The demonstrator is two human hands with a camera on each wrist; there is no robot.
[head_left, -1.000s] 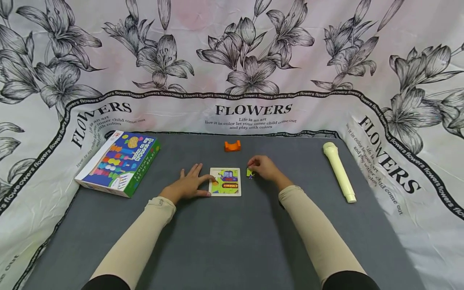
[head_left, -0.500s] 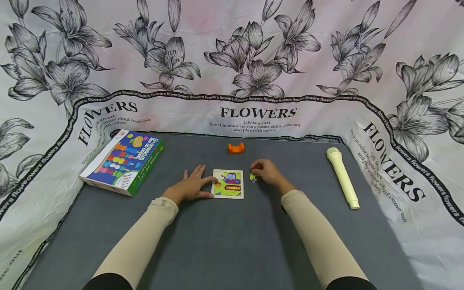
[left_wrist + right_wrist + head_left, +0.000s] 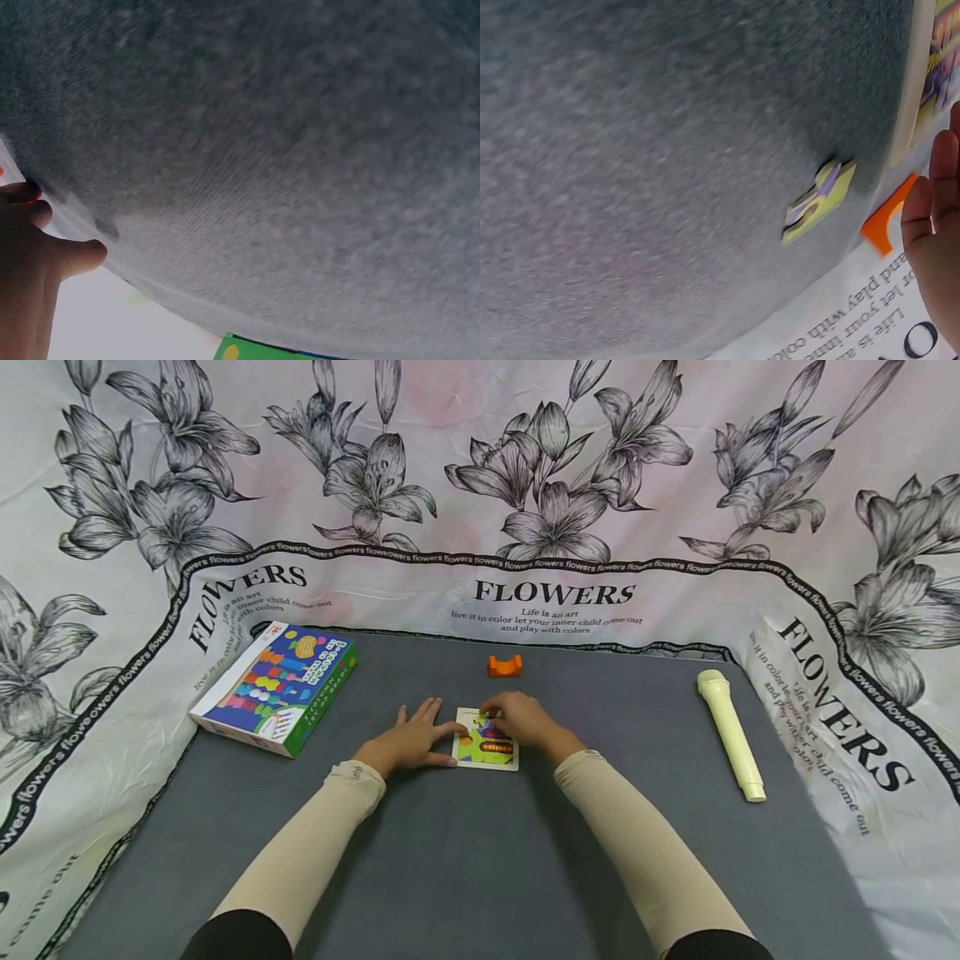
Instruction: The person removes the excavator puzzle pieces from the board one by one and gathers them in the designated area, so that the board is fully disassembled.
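Note:
A small square jigsaw puzzle (image 3: 487,757) with a pale frame and a vehicle picture lies mid-table. My left hand (image 3: 408,743) rests at its left edge, fingers spread and thumb touching the frame. Over the puzzle's upper part, my right hand (image 3: 525,720) has its fingers curled and pinches a small green puzzle piece (image 3: 483,714), mostly covered by the fingertips. Another yellow-green and purple puzzle piece (image 3: 821,201) lies on the table in the right wrist view; the right hand hides it in the head view. The left wrist view shows only part of the left hand (image 3: 37,262).
Behind the puzzle stands an orange curved block (image 3: 505,667). A colourful game box (image 3: 281,689) lies at the back left, and a pale yellow mallet-like stick (image 3: 731,735) at the right. A flower-printed cloth (image 3: 555,602) borders the grey table (image 3: 465,860).
My right hand has moved left from beside the puzzle to over its upper part. The left hand keeps its place at the frame. The head view has shifted slightly.

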